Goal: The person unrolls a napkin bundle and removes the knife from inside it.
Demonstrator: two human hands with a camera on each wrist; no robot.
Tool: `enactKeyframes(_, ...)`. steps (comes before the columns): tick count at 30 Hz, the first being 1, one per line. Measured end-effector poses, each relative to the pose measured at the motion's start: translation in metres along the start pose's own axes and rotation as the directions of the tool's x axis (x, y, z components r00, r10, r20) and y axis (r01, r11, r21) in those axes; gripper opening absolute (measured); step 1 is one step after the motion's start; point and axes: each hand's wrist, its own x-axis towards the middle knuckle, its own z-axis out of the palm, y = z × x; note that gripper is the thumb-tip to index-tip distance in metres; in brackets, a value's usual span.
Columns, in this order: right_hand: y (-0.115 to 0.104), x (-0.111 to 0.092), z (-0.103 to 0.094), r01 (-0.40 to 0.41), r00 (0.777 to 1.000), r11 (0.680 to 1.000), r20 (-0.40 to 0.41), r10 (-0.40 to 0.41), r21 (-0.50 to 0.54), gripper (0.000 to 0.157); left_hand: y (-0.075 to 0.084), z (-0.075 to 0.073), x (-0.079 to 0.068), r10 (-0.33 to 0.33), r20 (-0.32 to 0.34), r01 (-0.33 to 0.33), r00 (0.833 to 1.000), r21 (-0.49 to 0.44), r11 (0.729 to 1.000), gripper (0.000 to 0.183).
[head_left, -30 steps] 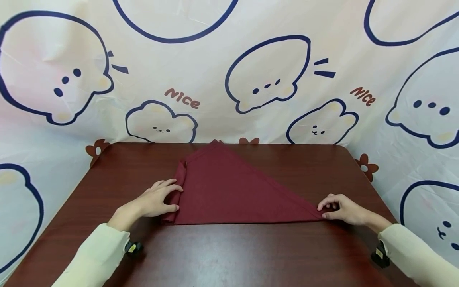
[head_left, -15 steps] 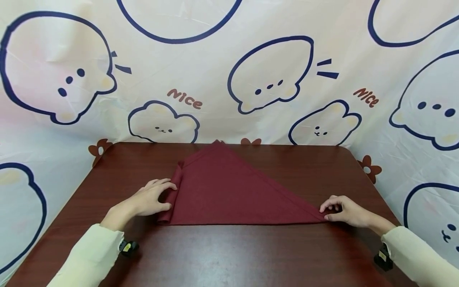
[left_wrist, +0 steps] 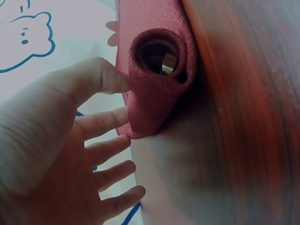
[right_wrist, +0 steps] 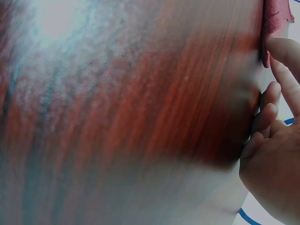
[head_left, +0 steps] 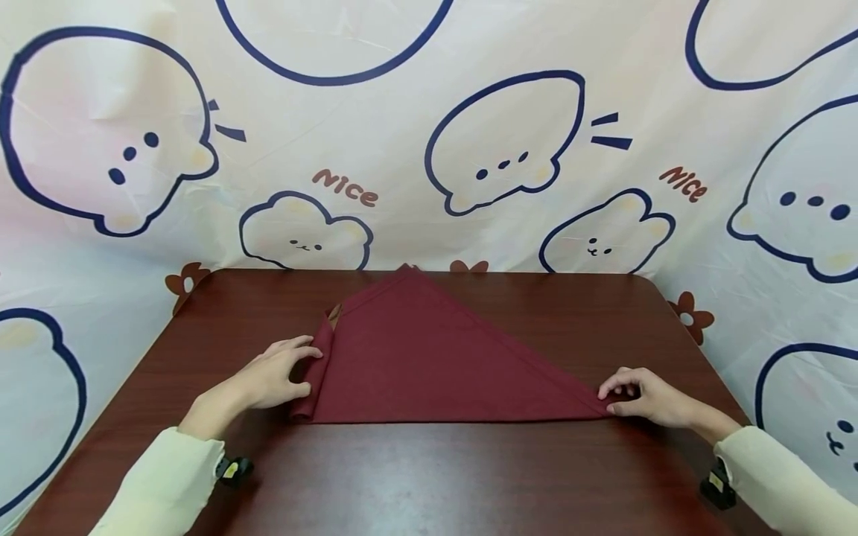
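Note:
A dark red cloth [head_left: 429, 357] lies folded into a triangle, its top point near the table's far edge. Its left end is wound into a loose roll [head_left: 315, 378]; the left wrist view shows the spiral end of this roll [left_wrist: 159, 101] with a small pale patch inside. My left hand [head_left: 271, 376] touches the roll's outer side with thumb and index fingertips, the other fingers spread and fairly straight. At the opposite corner, my right hand [head_left: 646, 397] pinches the cloth's narrow tip between thumb and index finger, with the remaining fingers curled beneath.
The brown wooden table [head_left: 415, 476] has rounded far corners. Behind and beside it hangs a white printed sheet [head_left: 395, 141] with cartoon outlines. Black wrist cameras [head_left: 234, 470] sit by both sleeve cuffs.
My left hand has shifted left, and the roll's left edge with it. The roll's far end now shows an opening. My right hand stays at the right corner.

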Motion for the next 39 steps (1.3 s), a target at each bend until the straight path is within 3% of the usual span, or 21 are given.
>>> enactKeyframes(8, -0.001, 0.001, 0.001, -0.011, 1.000, 1.000, 0.002, 0.011, 0.000, 0.013, -0.007, 0.001, -0.004, 0.011, 0.006, -0.011, 1.000, -0.063, 0.998, 0.052)
enactKeyframes(16, 0.000, -0.001, 0.002, -0.018, 1.000, 1.000, -0.002, 0.018, -0.004, 0.014, -0.017, 0.005, -0.002, 0.100, -0.011, -0.100, 0.995, -0.141, 0.985, 0.050)
enactKeyframes(22, 0.003, 0.001, 0.002, -0.013, 1.000, 1.000, -0.011, 0.013, -0.011, 0.014, -0.021, 0.005, -0.002, 0.095, -0.014, -0.096, 0.995, -0.174, 0.980, 0.050)
enactKeyframes(39, 0.000, 0.003, 0.001, -0.008, 1.000, 1.000, -0.015, 0.008, 0.000, 0.016, -0.018, 0.003, -0.002, 0.081, -0.023, -0.084, 0.996, -0.161, 0.983, 0.053)
